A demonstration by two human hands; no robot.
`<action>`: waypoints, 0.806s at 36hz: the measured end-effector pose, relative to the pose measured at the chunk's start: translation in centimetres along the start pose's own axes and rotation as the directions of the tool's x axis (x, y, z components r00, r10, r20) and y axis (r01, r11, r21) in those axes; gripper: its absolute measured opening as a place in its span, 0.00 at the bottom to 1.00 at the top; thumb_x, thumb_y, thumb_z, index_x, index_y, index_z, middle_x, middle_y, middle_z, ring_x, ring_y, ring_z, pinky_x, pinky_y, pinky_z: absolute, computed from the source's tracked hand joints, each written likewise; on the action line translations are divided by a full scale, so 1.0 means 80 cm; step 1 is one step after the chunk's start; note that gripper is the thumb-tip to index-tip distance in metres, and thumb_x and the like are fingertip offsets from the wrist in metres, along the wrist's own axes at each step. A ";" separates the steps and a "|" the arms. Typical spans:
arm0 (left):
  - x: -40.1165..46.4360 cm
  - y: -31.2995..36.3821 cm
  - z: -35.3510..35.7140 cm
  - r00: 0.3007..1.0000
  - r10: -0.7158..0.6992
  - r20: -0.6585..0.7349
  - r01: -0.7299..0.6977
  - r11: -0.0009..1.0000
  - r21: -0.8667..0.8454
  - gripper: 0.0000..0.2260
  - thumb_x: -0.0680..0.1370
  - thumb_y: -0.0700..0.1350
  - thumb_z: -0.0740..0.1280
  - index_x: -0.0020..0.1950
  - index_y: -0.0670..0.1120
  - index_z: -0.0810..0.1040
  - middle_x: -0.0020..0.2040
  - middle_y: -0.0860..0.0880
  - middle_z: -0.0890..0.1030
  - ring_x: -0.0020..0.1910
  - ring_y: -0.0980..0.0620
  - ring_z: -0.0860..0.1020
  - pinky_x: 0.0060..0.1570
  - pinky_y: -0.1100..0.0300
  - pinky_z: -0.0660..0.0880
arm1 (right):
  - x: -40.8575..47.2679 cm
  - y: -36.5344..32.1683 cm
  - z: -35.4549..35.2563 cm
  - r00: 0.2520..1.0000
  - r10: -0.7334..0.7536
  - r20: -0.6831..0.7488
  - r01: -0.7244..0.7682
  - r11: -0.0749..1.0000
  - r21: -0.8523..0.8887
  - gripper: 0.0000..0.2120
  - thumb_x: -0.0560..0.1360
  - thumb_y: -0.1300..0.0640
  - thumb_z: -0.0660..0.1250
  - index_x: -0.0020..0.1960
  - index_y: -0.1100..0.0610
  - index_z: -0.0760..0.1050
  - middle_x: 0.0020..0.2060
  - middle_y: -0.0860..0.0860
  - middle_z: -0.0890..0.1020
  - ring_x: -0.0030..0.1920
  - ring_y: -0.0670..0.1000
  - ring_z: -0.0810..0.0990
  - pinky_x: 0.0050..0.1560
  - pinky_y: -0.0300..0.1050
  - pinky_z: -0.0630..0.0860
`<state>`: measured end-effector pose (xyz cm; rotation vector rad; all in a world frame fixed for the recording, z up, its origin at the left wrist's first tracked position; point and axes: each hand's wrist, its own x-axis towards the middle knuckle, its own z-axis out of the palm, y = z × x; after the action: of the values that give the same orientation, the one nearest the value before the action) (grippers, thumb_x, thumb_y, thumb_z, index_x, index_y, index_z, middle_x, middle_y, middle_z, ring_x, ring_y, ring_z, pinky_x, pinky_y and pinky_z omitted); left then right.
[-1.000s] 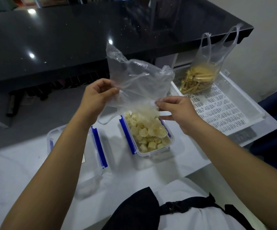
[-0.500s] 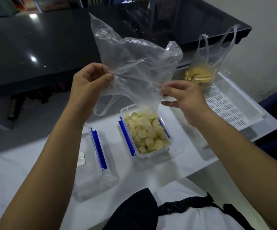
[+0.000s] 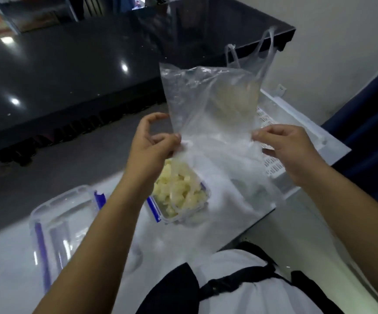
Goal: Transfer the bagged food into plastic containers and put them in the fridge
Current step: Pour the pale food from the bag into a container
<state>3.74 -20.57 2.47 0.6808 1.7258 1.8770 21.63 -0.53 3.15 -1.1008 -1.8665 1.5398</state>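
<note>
The clear bag (image 3: 208,105) hangs above the white table (image 3: 9,264), pinched at its sides by the left hand (image 3: 151,146) and right hand (image 3: 290,150). Under it sits a container (image 3: 179,196) of pale food chunks, beside an open box (image 3: 63,223).

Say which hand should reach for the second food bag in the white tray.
Right. The right hand is nearest the bag of yellow strips in the perforated tray; the left hand would have to cross over the filled container.
</note>
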 end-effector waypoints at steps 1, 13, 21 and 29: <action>-0.001 -0.007 0.014 1.000 -0.001 -0.009 0.001 1.000 -0.022 0.17 0.78 0.33 0.68 0.61 0.52 0.73 0.32 0.53 0.82 0.30 0.58 0.79 0.33 0.67 0.75 | 0.003 0.006 -0.014 1.000 0.007 -0.024 -0.007 1.000 -0.025 0.04 0.73 0.57 0.75 0.40 0.55 0.85 0.46 0.56 0.86 0.52 0.56 0.83 0.60 0.56 0.77; 0.009 -0.039 0.157 0.981 0.031 0.189 -0.080 0.963 0.258 0.09 0.78 0.41 0.67 0.49 0.55 0.83 0.38 0.52 0.85 0.38 0.53 0.83 0.43 0.53 0.82 | 0.094 0.051 -0.155 0.991 0.115 -0.062 -0.130 0.911 -0.392 0.10 0.74 0.54 0.74 0.49 0.60 0.82 0.40 0.55 0.81 0.38 0.53 0.76 0.38 0.43 0.71; 0.059 -0.069 0.221 0.914 -0.079 0.397 -0.327 0.436 0.839 0.26 0.83 0.61 0.56 0.80 0.60 0.58 0.82 0.47 0.55 0.81 0.45 0.49 0.79 0.45 0.49 | 0.144 0.075 -0.148 0.968 -0.093 0.234 0.239 0.631 -0.738 0.30 0.78 0.39 0.62 0.77 0.46 0.63 0.79 0.51 0.61 0.79 0.56 0.57 0.75 0.52 0.56; 0.081 -0.138 0.267 0.805 -0.522 0.282 -0.334 -0.004 0.943 0.36 0.79 0.72 0.45 0.82 0.57 0.44 0.84 0.46 0.45 0.82 0.42 0.44 0.76 0.40 0.36 | 0.175 0.133 -0.129 0.813 0.234 0.533 0.484 0.237 -0.842 0.36 0.78 0.29 0.45 0.81 0.41 0.41 0.81 0.47 0.39 0.80 0.51 0.34 0.78 0.58 0.36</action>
<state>13.25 0.50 -6.76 1.3692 2.2941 -0.2813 24.78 17.30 -6.24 -0.7973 -3.4859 0.3346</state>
